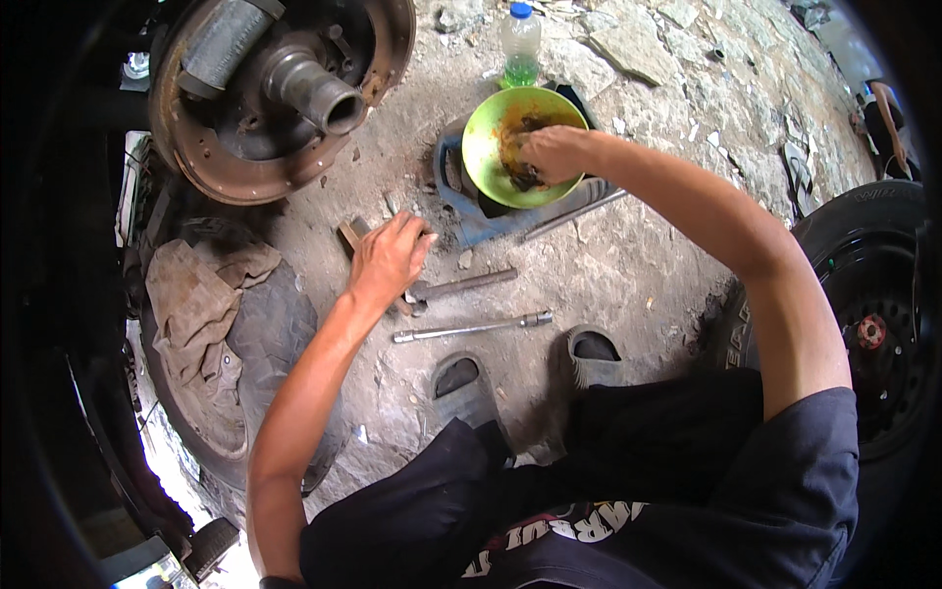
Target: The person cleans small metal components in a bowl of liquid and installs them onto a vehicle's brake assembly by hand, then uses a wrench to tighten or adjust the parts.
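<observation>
My right hand [554,154] reaches into a yellow-green bowl [479,147] smeared with orange and dark brown grease [523,177]. Its fingers are curled together against the grease, and what they hold cannot be made out. Under the bowl is a blue plastic case [469,224]. To the left, my left hand [391,257] hovers with loosely bent, parted fingers and appears to hold nothing. Close beneath it lie a wooden block [349,234] and a hammer [466,286], partly hidden by the hand. A chrome wrench bar [471,327] rests nearer to me.
At upper left stands a wheel hub with a hollow spindle [339,106] and rusty backing plate [235,182]. A tyre [280,324] with a brown cloth [191,304] lies left; another wheel [873,236] stands right. A bottle of green liquid [521,49] is behind the bowl. Sandals [461,383] are below.
</observation>
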Available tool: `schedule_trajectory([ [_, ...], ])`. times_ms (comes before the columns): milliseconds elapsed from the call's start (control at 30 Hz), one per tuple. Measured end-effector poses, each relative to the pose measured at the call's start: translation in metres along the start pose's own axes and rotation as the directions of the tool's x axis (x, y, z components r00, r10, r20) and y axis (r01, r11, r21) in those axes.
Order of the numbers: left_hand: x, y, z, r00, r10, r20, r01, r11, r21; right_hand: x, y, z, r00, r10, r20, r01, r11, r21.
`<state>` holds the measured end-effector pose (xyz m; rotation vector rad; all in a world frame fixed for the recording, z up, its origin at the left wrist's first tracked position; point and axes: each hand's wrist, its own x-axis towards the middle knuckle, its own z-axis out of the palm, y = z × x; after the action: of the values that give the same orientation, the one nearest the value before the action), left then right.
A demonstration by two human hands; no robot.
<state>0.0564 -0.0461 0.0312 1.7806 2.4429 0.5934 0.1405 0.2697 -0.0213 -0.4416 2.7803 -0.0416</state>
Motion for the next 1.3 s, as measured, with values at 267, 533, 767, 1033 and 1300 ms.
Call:
schedule_trajectory([
  [267, 0.029, 0.019, 0.000, 0.987, -0.081, 0.139, 0.091, 0.994, -0.063, -0.008, -0.034, 0.010, 0.984, 0.176, -0.019, -0.175, 0.984, 0.047],
  [533, 0.051, 0.017, -0.030, 0.972, -0.071, -0.223, 0.040, 0.989, -0.141, -0.002, -0.021, -0.010, 0.848, 0.280, -0.450, -0.084, 0.910, 0.407],
  [767, 0.060, -0.011, -0.060, 0.752, -0.611, -0.247, 0.193, 0.563, -0.804, 0.017, -0.047, -0.136, 0.654, 0.565, -0.503, 0.061, 0.623, 0.780],
  [1033, 0.088, -0.006, -0.067, 0.720, -0.667, -0.191, 0.138, 0.408, -0.902, 0.061, -0.064, -0.148, 0.617, 0.489, -0.617, 0.421, 0.457, 0.784],
  [1300, 0.095, -0.029, -0.076, 0.776, -0.488, -0.400, 0.233, 0.810, -0.538, 0.081, -0.067, -0.152, 0.609, 0.405, -0.682, 0.347, 0.637, 0.688],
])
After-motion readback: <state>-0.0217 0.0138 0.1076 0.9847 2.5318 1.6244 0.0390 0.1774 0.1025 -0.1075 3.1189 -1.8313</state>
